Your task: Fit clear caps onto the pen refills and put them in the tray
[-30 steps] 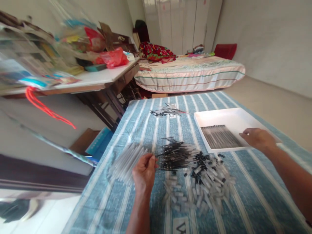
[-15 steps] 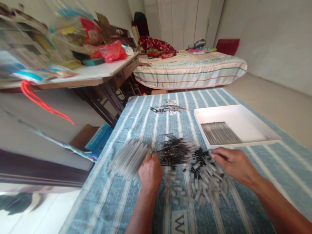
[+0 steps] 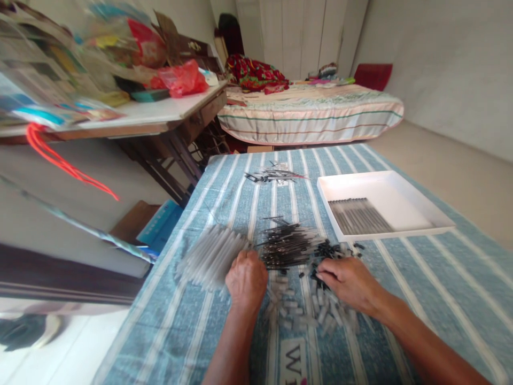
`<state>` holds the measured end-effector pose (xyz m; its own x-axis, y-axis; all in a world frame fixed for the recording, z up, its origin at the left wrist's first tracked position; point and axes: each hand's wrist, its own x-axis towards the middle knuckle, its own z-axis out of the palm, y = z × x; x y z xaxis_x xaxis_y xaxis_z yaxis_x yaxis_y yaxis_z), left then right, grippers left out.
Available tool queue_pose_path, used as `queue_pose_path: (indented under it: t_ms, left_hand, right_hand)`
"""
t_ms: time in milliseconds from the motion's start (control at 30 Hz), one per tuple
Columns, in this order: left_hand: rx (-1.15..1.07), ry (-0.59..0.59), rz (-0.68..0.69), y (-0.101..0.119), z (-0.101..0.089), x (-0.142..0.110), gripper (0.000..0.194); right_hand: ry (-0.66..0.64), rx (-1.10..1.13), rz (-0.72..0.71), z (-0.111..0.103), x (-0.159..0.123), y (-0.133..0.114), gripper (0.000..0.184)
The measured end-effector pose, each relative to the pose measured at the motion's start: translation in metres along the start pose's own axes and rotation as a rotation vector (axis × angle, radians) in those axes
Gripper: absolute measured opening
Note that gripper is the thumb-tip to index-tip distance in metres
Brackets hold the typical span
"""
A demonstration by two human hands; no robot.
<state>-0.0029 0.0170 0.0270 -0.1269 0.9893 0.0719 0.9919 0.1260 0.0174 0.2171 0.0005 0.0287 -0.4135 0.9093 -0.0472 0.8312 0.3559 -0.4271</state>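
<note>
pen tubes (image 3: 214,256) — pale, frosted, side by side, refills (image 3: 287,246) — thin, dark, heaped

Left forearm (image 3: 232,345) is directed toward twelve o'clock, right forearm (image 3: 420,340) toward ten; left hand (image 3: 246,275) and right hand (image 3: 348,280) are curled.

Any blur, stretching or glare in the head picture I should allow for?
Head view: the clear plastic bags with colourful contents, upper left, look smeared and stretched; the translucent grey tubes beside the left hand look soft-edged; the shallow white rectangular box looks washed pale inside, greyer towards its near right corner.
</note>
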Motion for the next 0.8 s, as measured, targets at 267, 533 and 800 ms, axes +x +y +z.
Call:
queue_pose_path:
  t_ms: [267,533,800]
  left_hand:
    - [-0.134,0.158,0.024,-0.005,0.003,-0.001,0.016]
    - [-0.469,0.219,-0.056,-0.013,0.011,0.005,0.008]
    - [-1.331,-0.128,-0.045,-0.006,0.007,0.001,0.018]
  right_hand:
    - [-0.106,-0.218,0.008,0.001,0.013,-0.019,0.018]
    - [-0.212,-0.377,-0.091,0.010,0.028,-0.036,0.022]
    - [-0.098,-0.072,-0.091,0.007,0.034,-0.030,0.015]
